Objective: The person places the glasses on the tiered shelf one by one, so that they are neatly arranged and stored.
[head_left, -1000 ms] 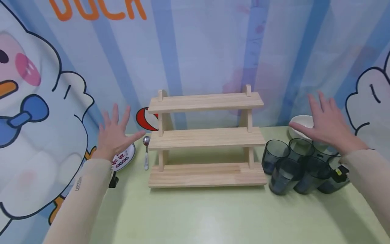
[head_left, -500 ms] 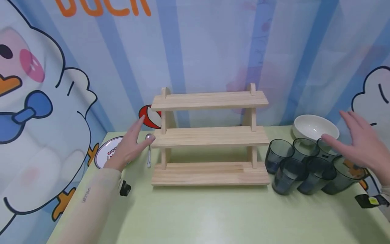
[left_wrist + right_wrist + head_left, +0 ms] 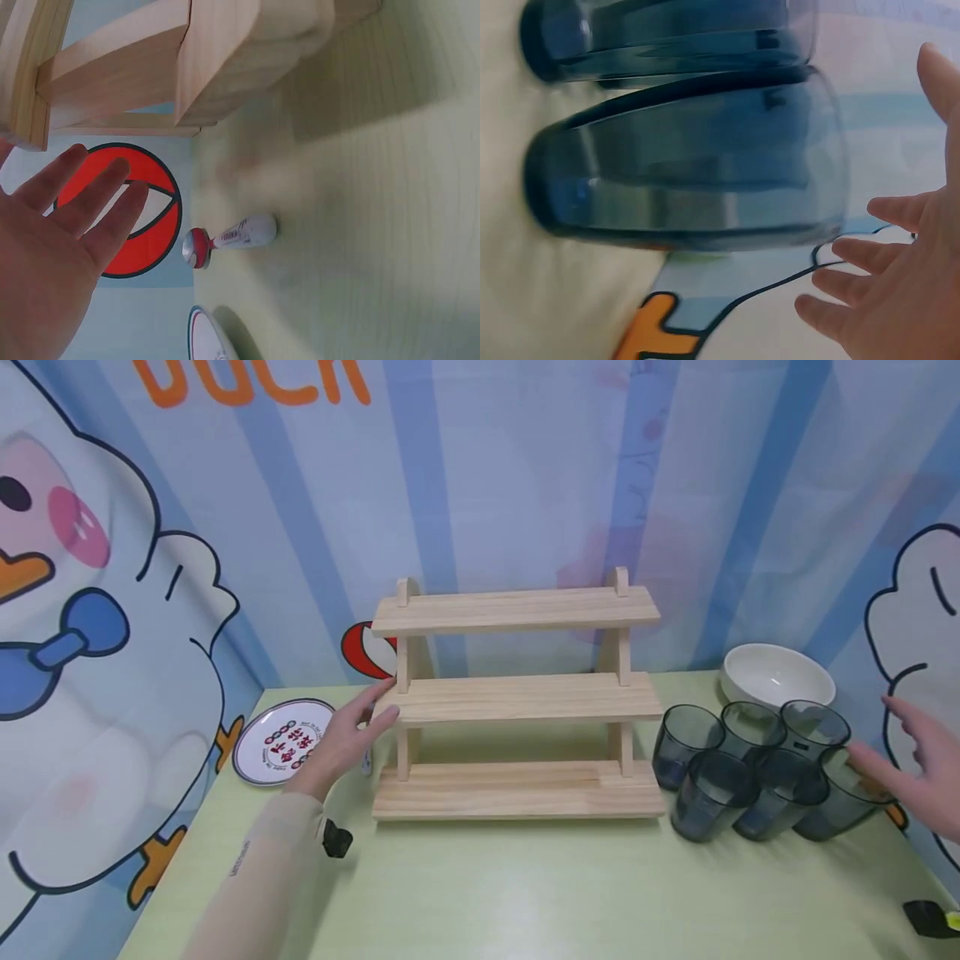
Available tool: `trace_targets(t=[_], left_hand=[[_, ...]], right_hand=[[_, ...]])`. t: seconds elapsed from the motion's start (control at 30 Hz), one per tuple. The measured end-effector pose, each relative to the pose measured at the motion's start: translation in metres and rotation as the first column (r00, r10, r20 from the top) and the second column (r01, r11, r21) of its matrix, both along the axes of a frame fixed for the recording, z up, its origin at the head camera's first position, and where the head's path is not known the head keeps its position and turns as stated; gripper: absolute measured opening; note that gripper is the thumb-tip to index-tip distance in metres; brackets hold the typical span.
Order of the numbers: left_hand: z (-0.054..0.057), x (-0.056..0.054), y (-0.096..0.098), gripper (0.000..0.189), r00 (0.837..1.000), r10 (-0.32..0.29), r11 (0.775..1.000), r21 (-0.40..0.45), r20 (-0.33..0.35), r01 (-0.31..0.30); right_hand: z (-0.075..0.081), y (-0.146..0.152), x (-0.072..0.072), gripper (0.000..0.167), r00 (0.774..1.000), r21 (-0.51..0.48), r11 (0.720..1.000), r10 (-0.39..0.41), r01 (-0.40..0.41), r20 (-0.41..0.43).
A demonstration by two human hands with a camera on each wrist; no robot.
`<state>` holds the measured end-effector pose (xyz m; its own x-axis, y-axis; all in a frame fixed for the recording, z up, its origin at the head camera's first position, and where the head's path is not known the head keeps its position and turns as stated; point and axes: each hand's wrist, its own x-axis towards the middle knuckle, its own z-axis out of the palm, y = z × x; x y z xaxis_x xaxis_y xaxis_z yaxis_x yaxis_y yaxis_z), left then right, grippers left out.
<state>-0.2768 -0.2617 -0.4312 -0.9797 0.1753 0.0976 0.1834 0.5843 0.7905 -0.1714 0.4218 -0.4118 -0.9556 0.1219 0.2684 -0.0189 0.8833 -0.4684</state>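
A three-tier wooden shelf rack [image 3: 517,697] stands mid-table. My left hand [image 3: 341,739], fingers extended, is at the left end of its middle tier; whether it touches the wood I cannot tell. Below that hand lies a spoon [image 3: 247,231], mostly hidden by the hand in the head view. At the right edge my right hand [image 3: 926,768] holds nothing, its thumb and fingers spread near the rim of the rightmost smoky glass tumbler [image 3: 690,165]. Several such tumblers [image 3: 708,797] stand upright in a tight group right of the rack.
A white plate with red print [image 3: 281,739] lies left of the spoon. Behind the tumblers sits a white bowl [image 3: 776,677]. A cartoon-printed curtain [image 3: 517,485] hangs along the back and sides of the pale green table [image 3: 510,893].
My left hand has moved right, from over the plate to the rack's middle tier. The right hand has moved right and down, from above the tumblers to beside them.
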Motion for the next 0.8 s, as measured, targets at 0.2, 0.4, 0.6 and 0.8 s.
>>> trace_targets(t=[0.2,0.4,0.6,0.8], left_hand=[[-0.005,-0.001,0.004,0.069,1.0,0.019,0.997,0.072,0.02,-0.02],[-0.009,-0.002,0.008,0.068,0.999,0.025,0.984,0.176,0.047,-0.033],[-0.014,-0.005,0.01,0.067,0.998,0.001,0.963,0.269,0.06,-0.018],[-0.015,-0.006,0.011,0.066,0.998,0.002,0.94,0.339,0.066,-0.025]], right_hand=[[-0.023,0.003,0.008,0.077,0.998,-0.199,0.979,0.057,-0.052,0.019],[-0.046,0.01,0.01,0.079,0.996,-0.274,0.959,0.087,-0.074,0.037],[-0.079,0.026,0.013,0.083,0.996,-0.362,0.928,0.091,-0.087,-0.005],[-0.1,0.035,0.009,0.095,0.989,-0.425,0.893,0.128,-0.148,-0.075]])
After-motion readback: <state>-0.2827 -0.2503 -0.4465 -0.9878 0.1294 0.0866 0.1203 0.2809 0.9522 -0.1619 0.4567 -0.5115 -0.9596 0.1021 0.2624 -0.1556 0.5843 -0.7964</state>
